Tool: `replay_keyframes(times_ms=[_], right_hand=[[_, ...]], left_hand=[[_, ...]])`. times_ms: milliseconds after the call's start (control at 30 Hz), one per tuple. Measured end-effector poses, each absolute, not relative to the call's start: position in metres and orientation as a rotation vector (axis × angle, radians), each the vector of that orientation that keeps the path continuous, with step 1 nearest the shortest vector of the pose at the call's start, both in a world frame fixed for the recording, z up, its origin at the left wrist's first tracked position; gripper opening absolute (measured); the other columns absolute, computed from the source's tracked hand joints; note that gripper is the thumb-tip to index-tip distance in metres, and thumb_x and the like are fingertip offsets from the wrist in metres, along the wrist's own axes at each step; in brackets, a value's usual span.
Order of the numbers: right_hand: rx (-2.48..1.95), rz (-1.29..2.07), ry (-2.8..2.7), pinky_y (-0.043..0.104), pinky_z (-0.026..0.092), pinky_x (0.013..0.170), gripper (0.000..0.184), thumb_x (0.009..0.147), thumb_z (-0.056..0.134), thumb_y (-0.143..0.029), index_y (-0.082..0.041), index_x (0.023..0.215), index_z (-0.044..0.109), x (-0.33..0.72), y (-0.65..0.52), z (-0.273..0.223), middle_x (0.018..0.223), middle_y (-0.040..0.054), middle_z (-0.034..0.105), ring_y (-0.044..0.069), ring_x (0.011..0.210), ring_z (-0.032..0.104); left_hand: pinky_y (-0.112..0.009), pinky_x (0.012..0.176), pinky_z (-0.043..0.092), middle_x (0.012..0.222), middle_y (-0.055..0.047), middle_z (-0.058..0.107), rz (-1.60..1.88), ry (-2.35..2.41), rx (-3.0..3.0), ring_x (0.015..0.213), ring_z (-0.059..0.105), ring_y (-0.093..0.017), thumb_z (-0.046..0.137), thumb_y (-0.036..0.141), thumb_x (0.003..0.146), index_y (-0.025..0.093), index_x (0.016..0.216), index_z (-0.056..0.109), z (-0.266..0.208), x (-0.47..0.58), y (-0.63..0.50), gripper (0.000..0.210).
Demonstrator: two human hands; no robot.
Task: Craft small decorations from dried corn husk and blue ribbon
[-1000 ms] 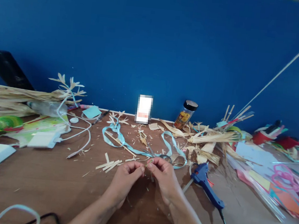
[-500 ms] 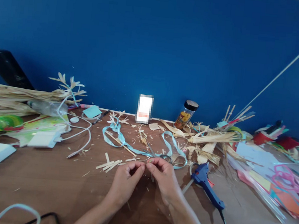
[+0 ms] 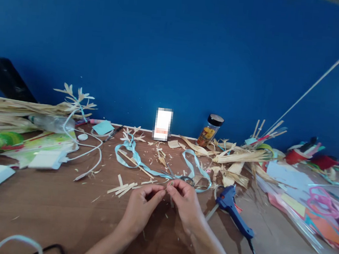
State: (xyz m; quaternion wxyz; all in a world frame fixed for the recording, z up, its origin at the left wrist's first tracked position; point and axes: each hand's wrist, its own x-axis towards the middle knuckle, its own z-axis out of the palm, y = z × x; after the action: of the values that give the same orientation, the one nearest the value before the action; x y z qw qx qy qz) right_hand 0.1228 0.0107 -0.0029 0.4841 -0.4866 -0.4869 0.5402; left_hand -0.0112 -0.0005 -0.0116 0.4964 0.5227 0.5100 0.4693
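Note:
My left hand [image 3: 143,204] and my right hand [image 3: 186,202] meet fingertip to fingertip over the middle of the table, each closed in a pinch. A thin, small piece shows between them, too fine to name. Just beyond lie scissors [image 3: 187,180], partly covered by my right fingers, and a light blue ribbon [image 3: 153,171] curling across the wood. Left of my left hand are several cut pale strips [image 3: 125,189] of dried husk. A blue glue gun [image 3: 235,211] rests to the right of my right hand.
Husk scraps [image 3: 232,173] and a tilted jar [image 3: 210,131] stand toward the blue wall, near a pixelated bright rectangle [image 3: 163,123]. On the left are a white charger [image 3: 46,159] with its cable and a plastic bottle [image 3: 50,123]. Coloured paper and plastic sheets [image 3: 299,215] cover the right.
The view has shifted very slightly. Both hands keep their pinch, with the fingertips of the two hands a touch further apart.

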Motion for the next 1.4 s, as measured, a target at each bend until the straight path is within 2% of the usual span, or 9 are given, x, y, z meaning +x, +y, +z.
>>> replay_keyframes(times_ms=[300,567,733,967,1300,1400], right_hand=[[-1.188,1.331,-1.233,0.019,0.029,0.053,0.016,0.076,0.059,-0.029,-0.015,0.070,0.055,0.1197,0.0092,0.0014,0.059,-0.0052,0.044,0.008,0.056,0.035],[-1.160,1.339,-1.213,0.020,0.033,0.057,0.012,0.075,0.060,-0.026,-0.015,0.078,0.057,0.1191,0.0097,-0.0009,0.066,-0.0037,0.051,0.009,0.060,0.041],[-1.204,1.324,-1.247,0.020,0.032,0.055,0.015,0.075,0.060,-0.028,-0.014,0.072,0.055,0.1194,0.0097,-0.0023,0.063,-0.0035,0.050,0.009,0.058,0.040],[-1.177,1.302,-1.242,0.020,0.031,0.055,0.016,0.077,0.058,-0.029,-0.015,0.070,0.054,0.1199,0.0095,-0.0027,0.061,-0.0045,0.047,0.009,0.057,0.039],[-1.085,1.377,-1.162,0.020,0.034,0.057,0.013,0.075,0.061,-0.026,-0.014,0.071,0.056,0.1178,0.0091,-0.0025,0.063,-0.0035,0.050,0.008,0.059,0.041],[-1.075,1.391,-1.106,0.019,0.036,0.056,0.014,0.073,0.063,-0.026,-0.016,0.082,0.059,0.1199,0.0108,-0.0001,0.067,-0.0025,0.052,0.008,0.060,0.044]], left_hand=[[-0.023,0.063,0.042,0.069,-0.001,0.066,1.141,1.294,1.337,0.066,0.055,-0.016,0.055,0.032,0.076,0.016,0.073,0.066,-0.0125,-0.0109,-0.0007,0.020],[-0.022,0.062,0.042,0.067,-0.001,0.064,1.175,1.302,1.289,0.066,0.053,-0.015,0.055,0.032,0.075,0.016,0.073,0.066,-0.0130,-0.0104,-0.0014,0.020],[-0.023,0.062,0.042,0.065,-0.001,0.063,1.150,1.302,1.287,0.064,0.053,-0.015,0.055,0.033,0.075,0.016,0.073,0.066,-0.0123,-0.0102,-0.0017,0.020],[-0.024,0.067,0.044,0.077,-0.003,0.068,1.172,1.250,1.279,0.072,0.058,-0.017,0.058,0.033,0.074,0.018,0.080,0.068,-0.0140,-0.0112,0.0005,0.019],[-0.020,0.058,0.042,0.068,-0.001,0.062,1.180,1.274,1.196,0.063,0.052,-0.013,0.058,0.035,0.073,0.016,0.075,0.065,-0.0166,-0.0105,0.0000,0.020],[-0.018,0.053,0.038,0.064,0.001,0.059,1.192,1.284,1.145,0.057,0.047,-0.010,0.058,0.036,0.074,0.015,0.075,0.063,-0.0161,-0.0103,0.0011,0.021]])
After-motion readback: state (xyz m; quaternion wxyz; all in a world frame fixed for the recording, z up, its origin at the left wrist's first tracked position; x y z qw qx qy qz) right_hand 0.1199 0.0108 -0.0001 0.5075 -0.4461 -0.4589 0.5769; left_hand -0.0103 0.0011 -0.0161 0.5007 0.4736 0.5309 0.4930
